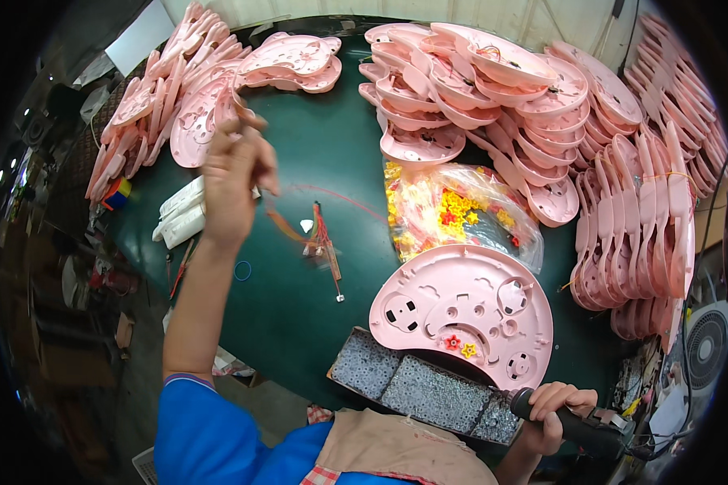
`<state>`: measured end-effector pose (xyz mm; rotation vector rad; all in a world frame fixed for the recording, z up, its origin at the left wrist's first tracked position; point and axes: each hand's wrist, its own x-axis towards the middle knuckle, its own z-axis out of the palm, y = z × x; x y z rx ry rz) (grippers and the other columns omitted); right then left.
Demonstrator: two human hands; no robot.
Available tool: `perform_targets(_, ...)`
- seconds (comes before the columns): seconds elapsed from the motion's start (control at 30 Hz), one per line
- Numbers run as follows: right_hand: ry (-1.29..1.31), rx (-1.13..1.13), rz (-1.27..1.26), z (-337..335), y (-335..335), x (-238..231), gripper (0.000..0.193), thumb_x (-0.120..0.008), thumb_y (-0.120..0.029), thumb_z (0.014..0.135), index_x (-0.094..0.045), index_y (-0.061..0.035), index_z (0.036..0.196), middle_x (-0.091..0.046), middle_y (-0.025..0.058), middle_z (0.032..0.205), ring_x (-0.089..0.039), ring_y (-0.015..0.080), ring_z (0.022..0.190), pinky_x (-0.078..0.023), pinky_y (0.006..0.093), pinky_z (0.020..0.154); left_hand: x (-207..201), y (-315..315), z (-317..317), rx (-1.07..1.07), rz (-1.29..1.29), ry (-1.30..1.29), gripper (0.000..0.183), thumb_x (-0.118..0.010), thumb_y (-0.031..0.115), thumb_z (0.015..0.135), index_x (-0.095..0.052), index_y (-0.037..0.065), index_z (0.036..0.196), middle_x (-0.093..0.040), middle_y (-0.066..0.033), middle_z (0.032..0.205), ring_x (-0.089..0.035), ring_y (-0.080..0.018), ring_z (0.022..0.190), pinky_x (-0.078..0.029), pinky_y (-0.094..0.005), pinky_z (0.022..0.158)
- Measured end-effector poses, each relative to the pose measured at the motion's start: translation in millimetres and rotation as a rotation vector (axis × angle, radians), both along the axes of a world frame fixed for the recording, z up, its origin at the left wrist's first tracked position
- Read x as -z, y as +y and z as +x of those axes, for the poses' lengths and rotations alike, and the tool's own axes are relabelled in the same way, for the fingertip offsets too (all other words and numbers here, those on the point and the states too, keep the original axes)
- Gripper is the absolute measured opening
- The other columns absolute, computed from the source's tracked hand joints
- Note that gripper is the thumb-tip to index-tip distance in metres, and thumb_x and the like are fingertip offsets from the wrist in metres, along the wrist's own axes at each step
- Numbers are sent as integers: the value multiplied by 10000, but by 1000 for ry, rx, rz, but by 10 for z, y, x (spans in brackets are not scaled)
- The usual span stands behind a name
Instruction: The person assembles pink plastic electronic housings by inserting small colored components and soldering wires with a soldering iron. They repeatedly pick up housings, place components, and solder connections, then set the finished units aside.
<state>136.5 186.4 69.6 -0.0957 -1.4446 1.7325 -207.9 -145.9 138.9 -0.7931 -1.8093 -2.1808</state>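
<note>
My left hand (239,166) is stretched out over the far left of the table, beside a stack of pink plastic shells (205,109). Its fingers are smeared by motion, so whether they hold anything cannot be told. In my right hand (554,408) is a black electric screwdriver (582,428), its tip toward the near edge of a pink curved shell (429,283). That shell lies inner side up, with a red star piece (452,343) and a yellow star piece (468,350) in it. Nearer my left hand lies a small wired circuit assembly (323,246) with a red wire.
A box of small screws (437,392) sits at the near edge. Behind the shell lies a clear bag of yellow and red star pieces (461,210). Tall stacks of pink shells (493,81) fill the back right. White packets (182,214) and a blue ring (243,271) lie left.
</note>
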Motion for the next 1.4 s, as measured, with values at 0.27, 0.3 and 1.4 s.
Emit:
perform_targets(0.27,21,-34,-11,-62,-4,13,455,-777,-15,780,-462,-87,1100,-573,66,657,-585,201,567,-516,368,616,-15,479,483,-198,-723,721,331,-598,58,1027,-644,10,1351,-657,-73,1017,-574,-177,688,-443,-345,545)
perform_targets(0.3,24,-65,33,-89,13,-5,450,-756,15,787,-462,-90,1110,-584,69,668,-586,202,567,-519,373,627,148,588,622,-93,-901,762,338,-616,65,1006,-649,13,1338,-649,-101,1015,-641,-242,749,-496,-389,583)
perform_targets(1.4,16,-47,205,-291,24,248,435,-712,3,880,-433,-98,1198,-610,74,699,-616,214,621,-553,408,702,1601,1872,1310,704,-748,454,246,-811,212,826,-740,57,1003,-600,-90,909,-648,-312,871,-536,-426,741)
